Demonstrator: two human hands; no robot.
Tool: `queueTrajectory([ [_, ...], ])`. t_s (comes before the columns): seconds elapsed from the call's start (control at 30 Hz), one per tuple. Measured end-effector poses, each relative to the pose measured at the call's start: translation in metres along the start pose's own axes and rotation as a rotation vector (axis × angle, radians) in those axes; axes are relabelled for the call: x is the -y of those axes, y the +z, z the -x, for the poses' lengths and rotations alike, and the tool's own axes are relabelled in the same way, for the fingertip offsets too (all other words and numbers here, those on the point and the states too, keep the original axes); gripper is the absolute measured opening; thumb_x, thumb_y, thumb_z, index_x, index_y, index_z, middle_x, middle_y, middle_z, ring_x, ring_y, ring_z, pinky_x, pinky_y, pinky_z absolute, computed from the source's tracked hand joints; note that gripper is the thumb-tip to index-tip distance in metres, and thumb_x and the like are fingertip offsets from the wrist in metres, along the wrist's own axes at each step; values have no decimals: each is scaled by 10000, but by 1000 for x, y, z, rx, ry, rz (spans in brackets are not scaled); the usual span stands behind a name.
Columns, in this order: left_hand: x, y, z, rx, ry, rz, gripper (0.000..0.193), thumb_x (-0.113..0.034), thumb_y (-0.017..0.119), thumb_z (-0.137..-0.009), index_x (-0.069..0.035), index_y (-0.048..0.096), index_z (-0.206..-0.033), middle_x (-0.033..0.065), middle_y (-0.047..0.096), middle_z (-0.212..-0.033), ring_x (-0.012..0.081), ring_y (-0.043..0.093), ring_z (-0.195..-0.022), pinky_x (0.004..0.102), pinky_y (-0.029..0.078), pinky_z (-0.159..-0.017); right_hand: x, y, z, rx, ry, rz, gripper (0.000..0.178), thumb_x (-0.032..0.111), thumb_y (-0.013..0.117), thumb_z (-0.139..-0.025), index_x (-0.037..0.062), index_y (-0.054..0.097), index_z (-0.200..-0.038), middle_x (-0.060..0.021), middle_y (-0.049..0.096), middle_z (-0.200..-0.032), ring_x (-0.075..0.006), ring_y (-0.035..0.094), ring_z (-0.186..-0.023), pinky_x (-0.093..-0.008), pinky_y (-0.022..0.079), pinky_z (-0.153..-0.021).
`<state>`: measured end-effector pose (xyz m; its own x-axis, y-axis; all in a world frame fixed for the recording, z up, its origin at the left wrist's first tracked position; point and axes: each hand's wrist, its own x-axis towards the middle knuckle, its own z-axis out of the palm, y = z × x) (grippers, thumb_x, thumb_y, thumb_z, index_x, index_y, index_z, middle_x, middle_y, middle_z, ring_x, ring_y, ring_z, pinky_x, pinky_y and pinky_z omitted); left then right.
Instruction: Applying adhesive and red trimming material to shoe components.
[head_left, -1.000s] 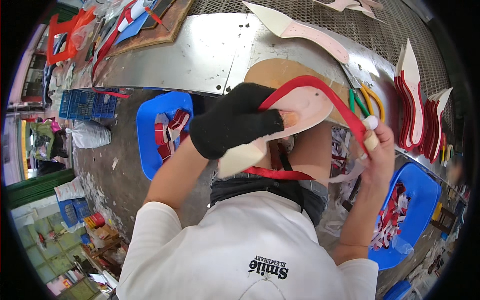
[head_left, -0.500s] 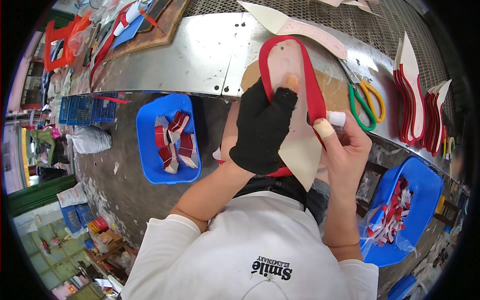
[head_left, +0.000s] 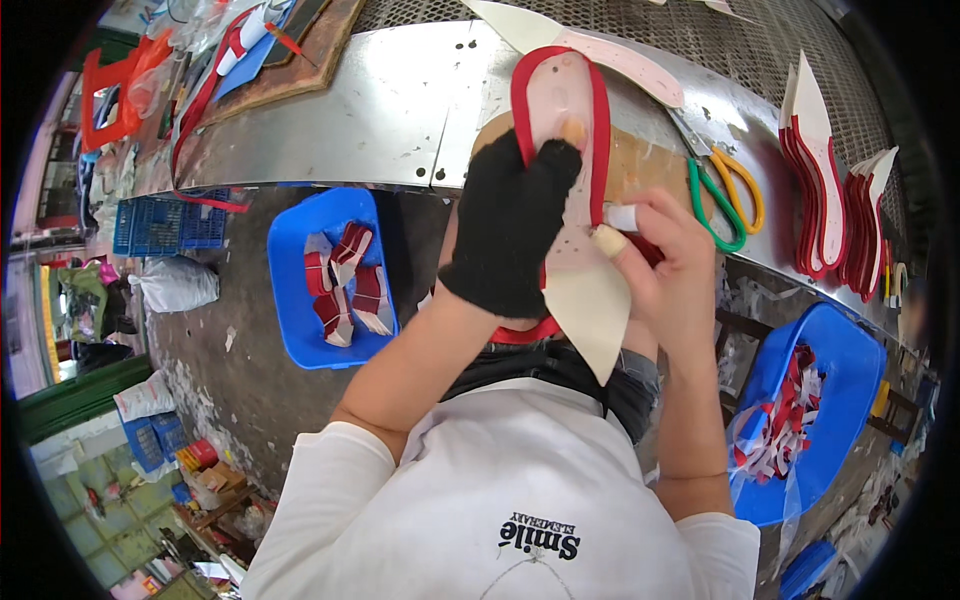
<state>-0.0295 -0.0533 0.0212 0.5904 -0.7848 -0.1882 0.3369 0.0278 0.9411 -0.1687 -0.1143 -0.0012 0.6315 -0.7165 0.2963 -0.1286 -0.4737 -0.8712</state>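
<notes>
My left hand (head_left: 512, 222), in a black fingerless glove, grips a pale pink insole (head_left: 588, 300) with a cream pointed toe. Its thumb presses flat on the pink face, and the toe points down towards me. A red binding strip (head_left: 601, 120) runs round the heel and along the right side. At that right edge my right hand (head_left: 668, 262) pinches the strip between thumb and forefinger. Both of those fingertips are wrapped in light tape. Another insole (head_left: 620, 65), without red edging, lies on the metal bench beyond.
Scissors (head_left: 742, 205) with green and yellow handles lie on the bench (head_left: 390, 100), right of a brown board (head_left: 640, 170). Red-edged insoles (head_left: 815, 190) stand stacked at right. Blue tubs (head_left: 283, 270) with red and white pieces flank me below. A red frame (head_left: 95, 100) sits far left.
The strip stood off the insole's right side and now lies along that edge. My right hand has moved left, closer to the insole. The insole and left hand have shifted slightly up and left.
</notes>
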Motion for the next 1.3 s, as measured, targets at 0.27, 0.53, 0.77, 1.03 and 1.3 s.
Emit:
queueTrajectory([
  [0.27, 3, -22, -21, 487, -17, -426, 374, -247, 648, -853, -3, 588, -1130, 78, 640, -1007, 143, 605, -906, 279, 488, -801, -14, 8, -9, -17, 77, -214, 99, 13, 636, -791, -42, 588, -857, -30, 553, -789, -83, 519, -653, -234, 417, -586],
  [0.53, 12, -40, -10, 510, -169, -86, 320, -232, 555, -922, -2, 577, -1144, 86, 584, -1177, 158, 580, -1037, 304, 488, -874, -4, -30, -12, 271, 109, -387, 189, 15, 606, -830, -35, 579, -1011, -13, 562, -974, -59, 562, -797, -198, 440, -696],
  [0.77, 15, -37, -7, 347, -208, 46, 281, -235, 549, -926, 14, 562, -1056, 86, 562, -1205, 181, 635, -924, 309, 533, -787, -32, -9, 6, 62, 358, -541, 147, 36, 614, -847, -13, 630, -984, -10, 646, -856, -60, 582, -781, -202, 447, -700],
  [1.03, 28, -35, -5, 228, -138, 100, 266, -232, 558, -923, 20, 561, -1008, 146, 636, -1026, 216, 653, -882, 331, 549, -754, -33, -15, 8, 102, 307, -536, 151, 20, 620, -837, -21, 639, -981, -38, 657, -879, -88, 608, -796, -215, 468, -740],
  [1.3, 24, -41, -2, 300, -213, 166, 300, -213, 578, -907, -18, 526, -1128, 140, 646, -940, 211, 657, -819, 319, 548, -698, -46, -50, -4, 97, 271, -398, 305, 133, 652, -804, -12, 600, -1067, -77, 640, -1006, -149, 606, -913, -288, 487, -788],
])
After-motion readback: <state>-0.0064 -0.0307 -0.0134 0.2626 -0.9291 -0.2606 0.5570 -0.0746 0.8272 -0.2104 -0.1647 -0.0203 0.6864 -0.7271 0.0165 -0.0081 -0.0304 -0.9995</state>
